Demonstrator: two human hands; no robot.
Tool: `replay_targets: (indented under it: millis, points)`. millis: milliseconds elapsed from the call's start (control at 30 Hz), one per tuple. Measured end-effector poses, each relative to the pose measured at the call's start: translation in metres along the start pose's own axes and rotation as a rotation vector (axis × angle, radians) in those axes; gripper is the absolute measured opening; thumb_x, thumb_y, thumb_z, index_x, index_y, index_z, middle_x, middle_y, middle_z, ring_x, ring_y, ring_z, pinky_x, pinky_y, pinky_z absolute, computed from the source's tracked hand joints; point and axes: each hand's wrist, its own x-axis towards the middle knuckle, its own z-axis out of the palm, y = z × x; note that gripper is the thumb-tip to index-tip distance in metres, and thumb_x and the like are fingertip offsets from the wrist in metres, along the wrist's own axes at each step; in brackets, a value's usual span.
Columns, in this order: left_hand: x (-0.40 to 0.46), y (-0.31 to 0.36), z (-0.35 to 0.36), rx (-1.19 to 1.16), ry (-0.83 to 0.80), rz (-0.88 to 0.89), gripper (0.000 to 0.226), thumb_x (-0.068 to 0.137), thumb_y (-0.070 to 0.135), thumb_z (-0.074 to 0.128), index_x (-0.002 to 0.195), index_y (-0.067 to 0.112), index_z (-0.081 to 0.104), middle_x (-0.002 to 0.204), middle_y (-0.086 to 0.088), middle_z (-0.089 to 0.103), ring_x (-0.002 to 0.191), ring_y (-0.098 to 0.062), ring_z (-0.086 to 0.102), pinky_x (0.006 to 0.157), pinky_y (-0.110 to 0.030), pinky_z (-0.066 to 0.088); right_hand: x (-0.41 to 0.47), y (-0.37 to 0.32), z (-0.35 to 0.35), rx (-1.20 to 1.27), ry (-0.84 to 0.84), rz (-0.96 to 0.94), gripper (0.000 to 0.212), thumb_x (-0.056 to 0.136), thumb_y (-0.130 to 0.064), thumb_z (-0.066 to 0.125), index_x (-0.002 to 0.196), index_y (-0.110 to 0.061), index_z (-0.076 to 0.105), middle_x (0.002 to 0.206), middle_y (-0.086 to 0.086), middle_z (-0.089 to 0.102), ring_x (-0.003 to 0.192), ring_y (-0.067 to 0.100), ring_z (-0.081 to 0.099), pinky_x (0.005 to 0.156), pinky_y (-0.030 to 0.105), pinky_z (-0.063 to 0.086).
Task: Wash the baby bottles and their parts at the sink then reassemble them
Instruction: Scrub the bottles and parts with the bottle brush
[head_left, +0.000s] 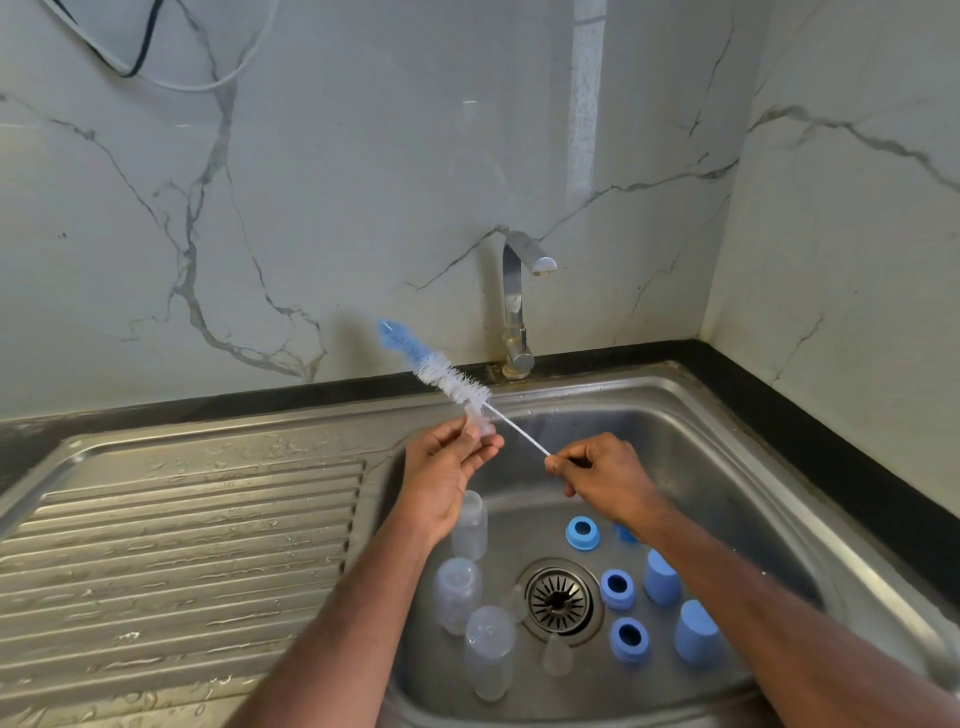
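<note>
Scrubbing a teat over the sink (727, 415).
Left hand (447, 470) pinching clear teat (480, 425) at bottle brush (441, 371); right hand (605, 475) pinching its wire handle; below in basin, clear bottles (470, 525), blue rings (583, 532), blue caps (662, 577).

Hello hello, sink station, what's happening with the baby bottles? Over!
Right hand pinching brush wire. Left hand holding small clear teat on it. Bottles, blue rings waiting in sink. Nothing blocking.
</note>
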Motion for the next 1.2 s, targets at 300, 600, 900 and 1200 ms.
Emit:
replay_targets:
  millis: [300,600,900,1200]
  points:
    - [0.002,0.002,-0.005,-0.082,0.062,-0.009,0.012,0.096,-0.002,0.057,0.098,-0.007,0.069,0.083,-0.019,0.074,0.082,-0.027,0.075,0.078,-0.029,0.061,-0.004,0.008,-0.018,0.052,-0.137,0.065,0.018,0.095,-0.028,0.069,0.083,-0.020,0.079,0.063,0.001,0.069,0.046,0.002,0.048,0.047,0.018,0.038]
    - [0.002,-0.003,0.001,-0.081,0.061,-0.015,0.013,0.094,-0.003,0.060,0.102,-0.010,0.067,0.087,-0.021,0.074,0.080,-0.029,0.074,0.075,-0.028,0.061,-0.002,0.005,-0.020,0.117,-0.045,0.049,0.017,0.094,-0.030,0.070,0.079,-0.026,0.077,0.059,-0.003,0.066,0.042,0.002,0.044,0.045,0.018,0.038]
    - [0.002,0.002,-0.003,-0.221,0.179,-0.053,0.016,0.097,-0.004,0.057,0.108,-0.014,0.064,0.091,-0.025,0.071,0.078,-0.026,0.075,0.068,-0.026,0.061,-0.003,-0.001,-0.010,0.091,0.020,0.006,0.014,0.095,-0.028,0.070,0.085,-0.022,0.079,0.064,-0.004,0.069,0.049,-0.006,0.056,0.045,0.005,0.038]
    - [0.007,0.003,-0.014,-0.311,0.279,-0.017,0.018,0.095,-0.004,0.059,0.112,-0.010,0.061,0.098,-0.027,0.069,0.078,-0.027,0.076,0.069,-0.027,0.061,0.001,0.003,-0.010,0.047,0.126,-0.014,0.013,0.094,-0.030,0.071,0.085,-0.024,0.079,0.067,-0.004,0.072,0.065,-0.001,0.066,0.060,0.009,0.043]
